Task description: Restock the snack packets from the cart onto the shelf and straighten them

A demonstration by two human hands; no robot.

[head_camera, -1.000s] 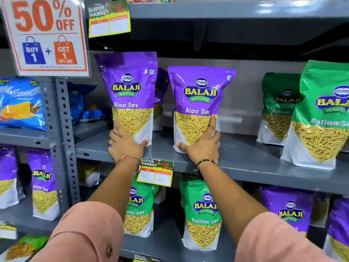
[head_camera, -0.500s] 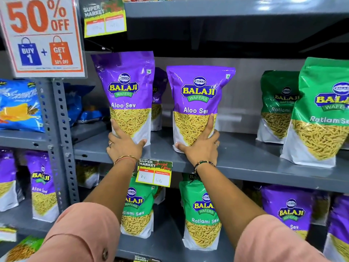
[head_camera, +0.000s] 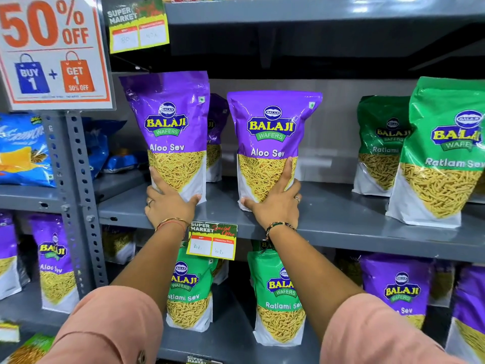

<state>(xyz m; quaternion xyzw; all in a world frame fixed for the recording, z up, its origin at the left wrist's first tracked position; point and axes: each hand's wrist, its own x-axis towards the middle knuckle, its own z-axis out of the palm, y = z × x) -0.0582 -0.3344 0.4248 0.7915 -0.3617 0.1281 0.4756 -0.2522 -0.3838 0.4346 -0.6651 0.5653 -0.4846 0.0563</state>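
Note:
Two purple Aloo Sev packets stand upright on the grey middle shelf (head_camera: 341,219). My left hand (head_camera: 169,203) cups the bottom of the left packet (head_camera: 170,122). The base of the right packet (head_camera: 273,127) sits in my right hand (head_camera: 275,203), fingers spread up its front. A third purple packet (head_camera: 216,127) stands behind and between them, mostly hidden. The cart is out of view.
Two green Ratlami Sev packets (head_camera: 446,153) stand at the shelf's right. More purple and green packets fill the shelf below (head_camera: 278,298). A 50% off sign (head_camera: 52,48) hangs on the upright post at left, blue packets (head_camera: 23,151) beyond it. A price tag (head_camera: 212,241) hangs from the shelf edge.
Both hands keep hold of the packets' bases. The packets stay upright with hardly any shift; the view has drifted slightly.

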